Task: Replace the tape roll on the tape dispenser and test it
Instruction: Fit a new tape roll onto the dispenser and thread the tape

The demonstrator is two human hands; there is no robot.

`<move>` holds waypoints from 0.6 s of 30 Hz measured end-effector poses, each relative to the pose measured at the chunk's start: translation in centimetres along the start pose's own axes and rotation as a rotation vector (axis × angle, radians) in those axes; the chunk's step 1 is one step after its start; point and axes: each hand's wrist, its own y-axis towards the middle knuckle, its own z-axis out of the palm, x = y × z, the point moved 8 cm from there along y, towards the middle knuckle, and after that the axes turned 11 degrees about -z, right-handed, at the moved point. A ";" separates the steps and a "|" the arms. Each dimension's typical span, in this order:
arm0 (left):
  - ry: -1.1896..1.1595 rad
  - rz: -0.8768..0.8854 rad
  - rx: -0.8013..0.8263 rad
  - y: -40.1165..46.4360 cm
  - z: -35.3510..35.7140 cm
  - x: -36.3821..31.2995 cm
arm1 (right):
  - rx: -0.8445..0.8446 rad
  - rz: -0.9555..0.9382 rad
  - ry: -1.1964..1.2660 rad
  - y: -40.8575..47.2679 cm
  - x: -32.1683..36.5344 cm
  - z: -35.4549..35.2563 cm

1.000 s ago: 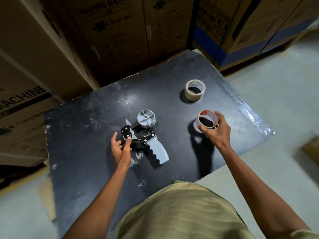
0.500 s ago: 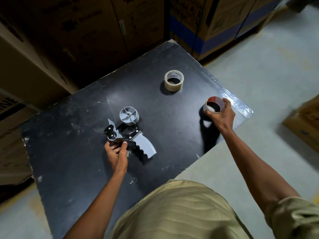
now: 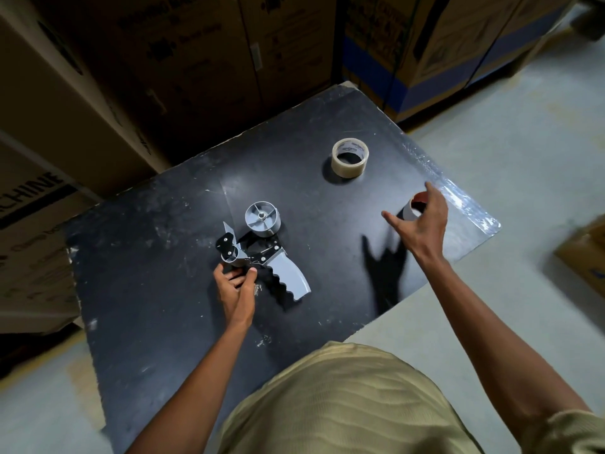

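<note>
A grey tape dispenser [image 3: 281, 268] lies on its side on the black table [image 3: 157, 290], its bare hub wheel [image 3: 262, 218] pointing up with no roll on it. My left hand [image 3: 236, 286] pinches the dispenser's front end by the roller. A full roll of clear tape [image 3: 349, 157] lies flat at the far right of the table. An empty cardboard core [image 3: 412, 208] stands near the table's right edge. My right hand [image 3: 422, 224] hovers just over the core with its fingers spread, partly hiding it and not gripping it.
Large cardboard appliance boxes [image 3: 183, 77] stand close behind and to the left of the table. Another box [image 3: 586, 257] sits on the pale floor at the right. The table's right edge carries a shiny plastic strip [image 3: 465, 204].
My right hand carried the empty core to the table's right edge, set it down and let go. My left hand stayed on the dispenser's front.
</note>
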 end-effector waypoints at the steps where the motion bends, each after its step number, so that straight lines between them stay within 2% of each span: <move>1: 0.005 -0.002 0.000 -0.1 0.0 0.1 | 0.020 -0.044 -0.015 0.0 0.7 0.7; 5: -0.010 -0.029 -0.011 -0.7 -0.1 0.1 | 0.089 -0.111 -0.013 -0.6 3.5 3.3; 9: -0.015 -0.055 -0.014 -1.2 -0.3 -0.1 | 0.283 -0.086 0.093 -2.9 7.1 7.1; 14: -0.031 -0.047 -0.015 -1.1 -0.6 0.1 | 0.552 0.159 0.355 -7.4 9.4 13.0; 18: -0.048 -0.048 -0.023 -1.4 -0.7 0.1 | 0.726 0.286 0.424 -9.5 9.7 16.8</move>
